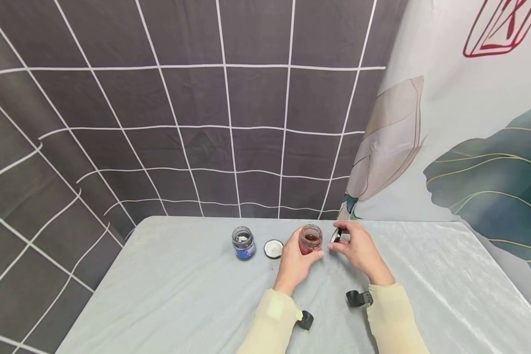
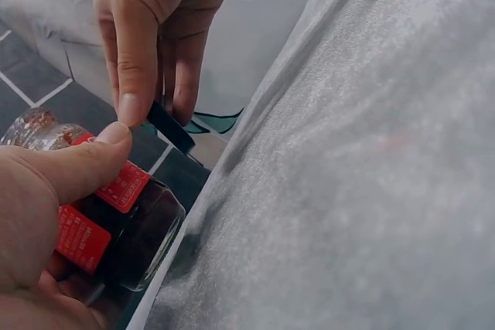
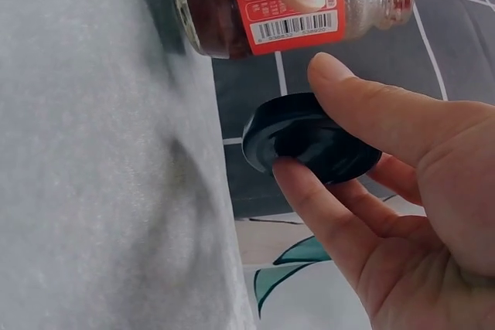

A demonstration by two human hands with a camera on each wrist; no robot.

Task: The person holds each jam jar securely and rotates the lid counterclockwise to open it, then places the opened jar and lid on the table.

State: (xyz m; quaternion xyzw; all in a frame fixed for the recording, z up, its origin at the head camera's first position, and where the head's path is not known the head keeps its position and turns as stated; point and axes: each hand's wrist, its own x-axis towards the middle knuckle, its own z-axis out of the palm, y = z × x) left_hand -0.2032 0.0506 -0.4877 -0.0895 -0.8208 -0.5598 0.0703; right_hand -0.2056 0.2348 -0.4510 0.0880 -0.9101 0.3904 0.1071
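My left hand (image 1: 294,263) grips a glass jar (image 1: 310,238) with a red label and dark contents; its mouth is uncovered. In the right wrist view a barcode shows on the label of this jar (image 3: 302,5). Just right of the jar, my right hand (image 1: 356,248) pinches a black lid (image 3: 313,141) between thumb and fingers, tilted on edge and apart from the jar. A second lid (image 1: 273,249), pale inside with a dark rim, lies inside-up on the table by the left hand. Farther left stands an uncovered jar with a blue label (image 1: 244,243).
A pale grey cloth covers the table (image 1: 181,295). Behind it hangs a dark curtain with a white grid (image 1: 256,98), and at the right a white one with leaf prints (image 1: 447,123). Black wrist cameras (image 1: 356,298) sit at both cuffs.
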